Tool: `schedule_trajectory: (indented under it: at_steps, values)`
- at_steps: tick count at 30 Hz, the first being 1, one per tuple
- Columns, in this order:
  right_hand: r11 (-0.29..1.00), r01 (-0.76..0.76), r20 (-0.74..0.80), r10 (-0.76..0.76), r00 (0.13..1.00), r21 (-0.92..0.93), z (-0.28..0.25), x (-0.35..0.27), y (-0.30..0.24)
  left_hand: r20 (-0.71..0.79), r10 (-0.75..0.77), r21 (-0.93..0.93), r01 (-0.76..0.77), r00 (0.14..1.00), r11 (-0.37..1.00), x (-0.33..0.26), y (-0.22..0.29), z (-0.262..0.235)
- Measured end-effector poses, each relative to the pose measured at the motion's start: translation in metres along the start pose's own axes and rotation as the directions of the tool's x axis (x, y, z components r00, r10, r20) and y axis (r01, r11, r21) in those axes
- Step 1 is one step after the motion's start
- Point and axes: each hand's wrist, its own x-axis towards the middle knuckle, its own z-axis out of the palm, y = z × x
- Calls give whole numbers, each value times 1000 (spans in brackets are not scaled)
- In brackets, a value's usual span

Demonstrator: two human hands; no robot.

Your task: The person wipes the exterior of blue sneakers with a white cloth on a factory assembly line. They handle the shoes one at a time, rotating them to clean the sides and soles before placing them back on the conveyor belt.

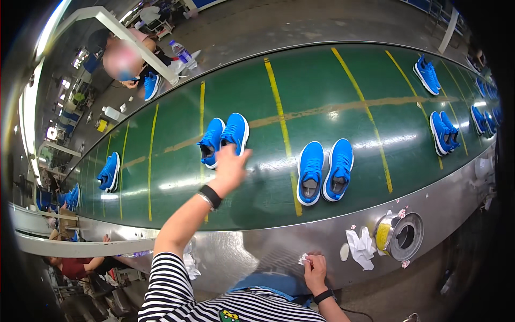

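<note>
Shoes (232, 129), a blue pair, sit side by side on the green belt (177, 169), seemingly to keep mates together, with your left hand (230, 167) at the right one's heel, thumb spread, its grip impossible to tell; your right hand (316, 270), well apart toward you, pinches a paper scrap (303, 258).

By the left hand (230, 165), the shoes (234, 127) are bright blue with white soles (246, 133); beneath it, the belt (236, 88) is green, yellow-striped (with a brownish streak (304, 114)); behind it, the sleeve (167, 284) is black-and-white striped.
</note>
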Motion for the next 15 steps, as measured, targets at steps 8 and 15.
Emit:
schedule_trajectory:
  at_steps: [8, 15]
  values:
    - [961, -265, -144, 275, 951, 86, -19, 12, -5, 388, -286, 74, 280, 876, 957, 19, -80, 43]
    - [983, -101, -216, 66, 974, -153, -33, 18, 5, 169, -37, -111, 56, 985, 992, -82, -5, -28]
